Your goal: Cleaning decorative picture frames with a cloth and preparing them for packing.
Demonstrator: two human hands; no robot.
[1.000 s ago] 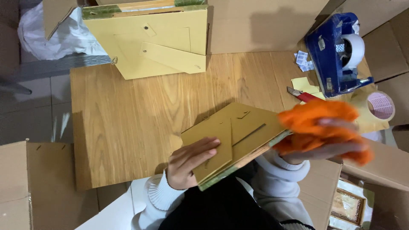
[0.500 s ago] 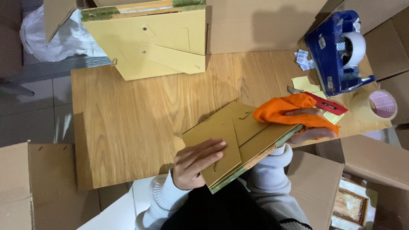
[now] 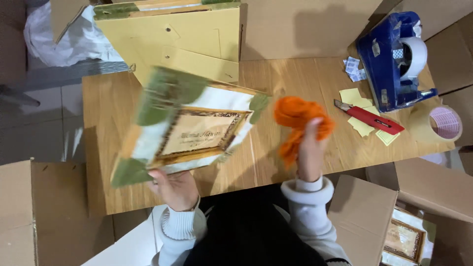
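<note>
My left hand [image 3: 175, 189] grips the lower edge of a picture frame [image 3: 189, 125] and holds it tilted above the wooden table [image 3: 113, 108]. The frame's front faces up: a white and green border around a brown-edged plaque. It is blurred. To its right, my right hand [image 3: 309, 152] is shut on a bunched orange cloth [image 3: 295, 116], a short gap from the frame's right corner.
A second frame lies back-up at the table's far edge [image 3: 192, 44]. A blue tape dispenser [image 3: 391, 56], red box cutter [image 3: 369, 118], yellow paper scraps [image 3: 352, 96] and tape roll [image 3: 443, 123] sit at right. Cardboard boxes stand around; one at lower right holds another frame [image 3: 404, 241].
The frame has been flipped from its cardboard back to its decorated front and moved left. The orange cloth has come off the frame and now sits beside it.
</note>
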